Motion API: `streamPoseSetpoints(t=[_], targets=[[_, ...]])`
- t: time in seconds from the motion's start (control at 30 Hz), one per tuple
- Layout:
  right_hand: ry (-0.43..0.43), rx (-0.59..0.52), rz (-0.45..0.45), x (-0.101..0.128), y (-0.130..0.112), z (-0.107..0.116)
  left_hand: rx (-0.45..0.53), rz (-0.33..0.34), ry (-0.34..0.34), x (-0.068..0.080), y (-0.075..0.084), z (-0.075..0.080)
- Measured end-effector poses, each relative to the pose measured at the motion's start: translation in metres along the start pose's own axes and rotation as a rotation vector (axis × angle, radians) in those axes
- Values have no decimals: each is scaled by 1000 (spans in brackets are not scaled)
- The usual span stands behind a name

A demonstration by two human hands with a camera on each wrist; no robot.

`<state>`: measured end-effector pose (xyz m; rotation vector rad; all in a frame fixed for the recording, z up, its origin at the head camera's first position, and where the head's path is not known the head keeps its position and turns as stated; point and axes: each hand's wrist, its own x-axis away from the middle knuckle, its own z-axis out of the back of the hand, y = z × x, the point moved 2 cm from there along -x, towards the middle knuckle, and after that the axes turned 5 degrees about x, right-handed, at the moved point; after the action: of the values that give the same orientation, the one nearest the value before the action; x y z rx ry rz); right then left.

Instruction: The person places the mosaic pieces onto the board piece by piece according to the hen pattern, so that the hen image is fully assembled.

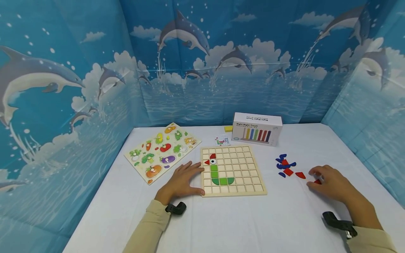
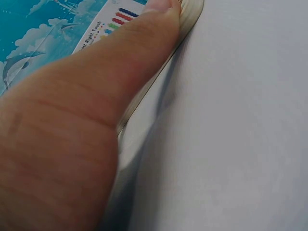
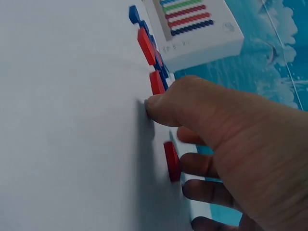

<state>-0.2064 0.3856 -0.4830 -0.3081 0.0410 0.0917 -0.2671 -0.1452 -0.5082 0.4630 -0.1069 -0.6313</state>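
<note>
Pinching, it seems, a small red tile (image 1: pixel 317 181) with right hand (image 1: pixel 330 184): thin, light, rigid wood, best gripped by its edges. Resting left hand (image 1: pixel 183 181) spread flat against grid board (image 1: pixel 235 191) on white surface (image 1: pixel 253 221).

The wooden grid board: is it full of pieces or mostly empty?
Mostly empty: the wooden grid board holds only a few red and green pieces near its left side.

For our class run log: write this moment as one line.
left hand: rests on grid board edge | right hand: touches red piece | table
</note>
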Motion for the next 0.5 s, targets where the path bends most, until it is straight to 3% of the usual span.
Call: streamPoseSetpoints(t=[0.33,0.5], targets=[[-80,-26,-39,7,16,11,13,-10,8,1,1,2],[-75,-47,-50,9,20,10,7,-2,0,1,1,1]])
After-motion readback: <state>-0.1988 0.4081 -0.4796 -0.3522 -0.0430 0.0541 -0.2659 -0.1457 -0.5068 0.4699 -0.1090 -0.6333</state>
